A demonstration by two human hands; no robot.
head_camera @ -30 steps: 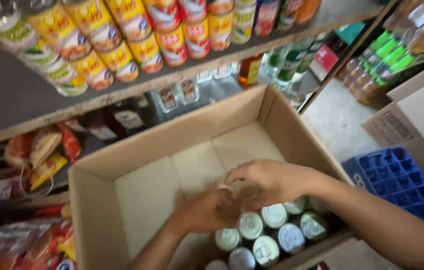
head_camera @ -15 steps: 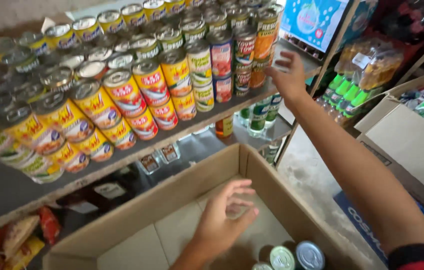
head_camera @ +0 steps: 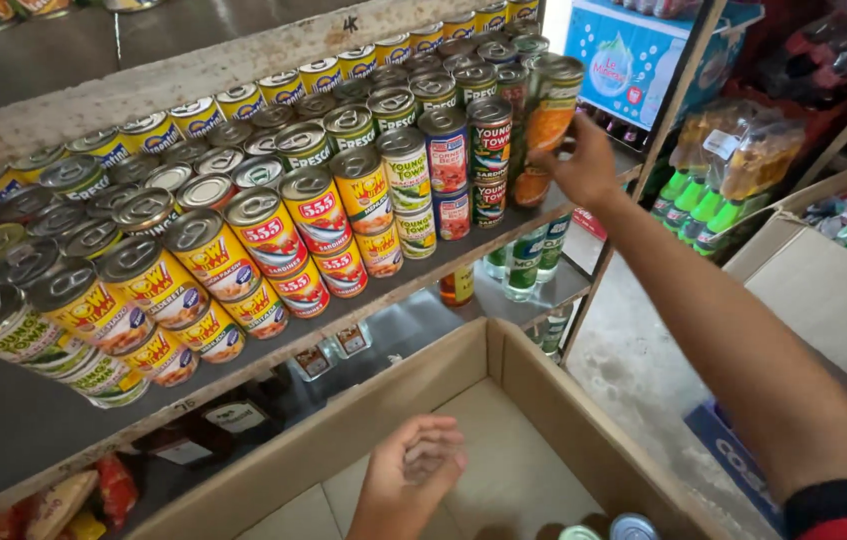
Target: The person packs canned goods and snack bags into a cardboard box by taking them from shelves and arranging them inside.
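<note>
A small shop aisle w/ a slanted metal shelf [head_camera: 23, 430] packed w/ rows of stacked tins, bottles on the lower shelf [head_camera: 523, 262] to the right, an open cardboard box [head_camera: 503, 400] below at the person's front; a second box [head_camera: 823, 290] sits off to the right.

The right hand [head_camera: 581, 165] reaches up to the shelf's right end and is wrapped round a tall green-and-orange can [head_camera: 543, 125], fingers behind it, thumb side toward the camera; the can stands upright at the end of the row, just beside the red-and-green tins [head_camera: 489, 150], approx touching them; whether its base is on the shelf or on a tin below, can't tell.

The left hand [head_camera: 413, 470] hovers over the box, fingers loosely curled, half open, holding nothing; a few tin tops [head_camera: 633, 526] show at the box's bottom-right corner.

To do this step well, in my view: set the can down flat and square before letting go; keep it snug vs. the neighbouring stack so the row stays tight; ease the fingers out backwards, no sideways nudge, since the stacked tins look easy to topple on a tilted shelf; label facing front like the rest.
</note>
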